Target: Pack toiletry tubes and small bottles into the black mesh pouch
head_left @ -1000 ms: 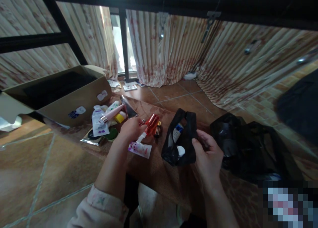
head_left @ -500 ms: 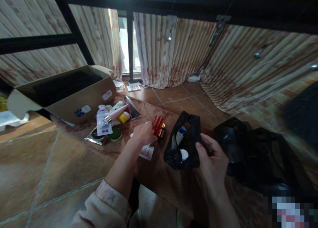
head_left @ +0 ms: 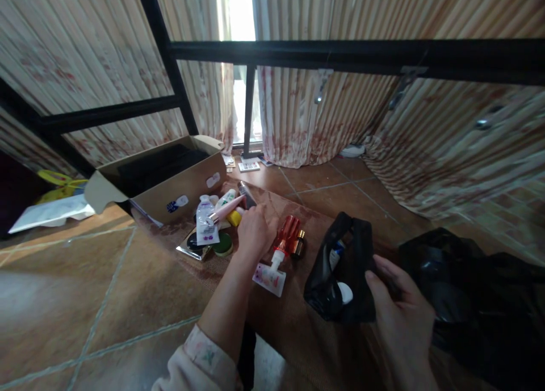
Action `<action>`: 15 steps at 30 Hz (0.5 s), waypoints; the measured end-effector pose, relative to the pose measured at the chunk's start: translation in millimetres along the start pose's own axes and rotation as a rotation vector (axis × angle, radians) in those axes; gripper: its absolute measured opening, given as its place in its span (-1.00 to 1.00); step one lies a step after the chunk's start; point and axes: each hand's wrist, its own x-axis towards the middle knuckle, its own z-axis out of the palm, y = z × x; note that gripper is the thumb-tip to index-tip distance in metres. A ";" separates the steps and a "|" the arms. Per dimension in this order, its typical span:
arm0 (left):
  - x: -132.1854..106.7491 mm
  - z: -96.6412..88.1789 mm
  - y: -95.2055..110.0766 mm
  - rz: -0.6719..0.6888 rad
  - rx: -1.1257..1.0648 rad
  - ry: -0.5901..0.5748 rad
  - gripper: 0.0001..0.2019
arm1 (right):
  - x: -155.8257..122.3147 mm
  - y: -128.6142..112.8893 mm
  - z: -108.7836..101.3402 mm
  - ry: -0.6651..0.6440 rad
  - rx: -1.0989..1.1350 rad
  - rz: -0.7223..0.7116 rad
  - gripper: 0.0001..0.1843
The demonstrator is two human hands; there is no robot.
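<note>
My right hand [head_left: 402, 306] pinches the right rim of an open black pouch [head_left: 313, 291]. Inside the pouch I see a blue-and-white tube [head_left: 336, 255] and a round white lid [head_left: 345, 292]. My left hand [head_left: 258, 232] reaches over the cloth beside a dark tube [head_left: 246, 193], partly covering it; its fingertips are hidden, so I cannot tell its grip. Right of it lie a red pump bottle [head_left: 288, 232] with a white pump and a small dark bottle [head_left: 298, 246] with a gold cap. Nearer me is a white sachet [head_left: 270, 279] with pink print.
Left of my left hand are a pink tube [head_left: 227, 209], a purple-and-white pouch [head_left: 207, 223] and a round green container [head_left: 223, 244]. An open cardboard box [head_left: 191, 189] stands behind them. Black plastic bags [head_left: 472, 300] lie at the right. Curtains [head_left: 298, 124] hang behind.
My left hand has moved away from the red pump bottle toward the dark tube, uncovering the white pump and sachet. My right hand stays on the pouch. The view has tilted up and shifted left.
</note>
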 end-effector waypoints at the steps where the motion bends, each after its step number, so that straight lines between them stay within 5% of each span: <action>1: 2.5 -3.3 -3.8 -0.005 0.009 0.052 -0.57 | -0.1 -0.3 0.0 0.003 -0.006 0.004 -0.58; 8: 9.1 -35.9 -42.8 -0.158 0.168 0.240 -0.58 | -0.1 -0.9 0.9 -0.017 -0.025 0.042 -0.51; 15: 9.3 -42.4 -78.5 -0.289 0.277 0.088 -0.60 | -1.6 -5.6 4.8 -0.010 -0.018 0.059 -0.50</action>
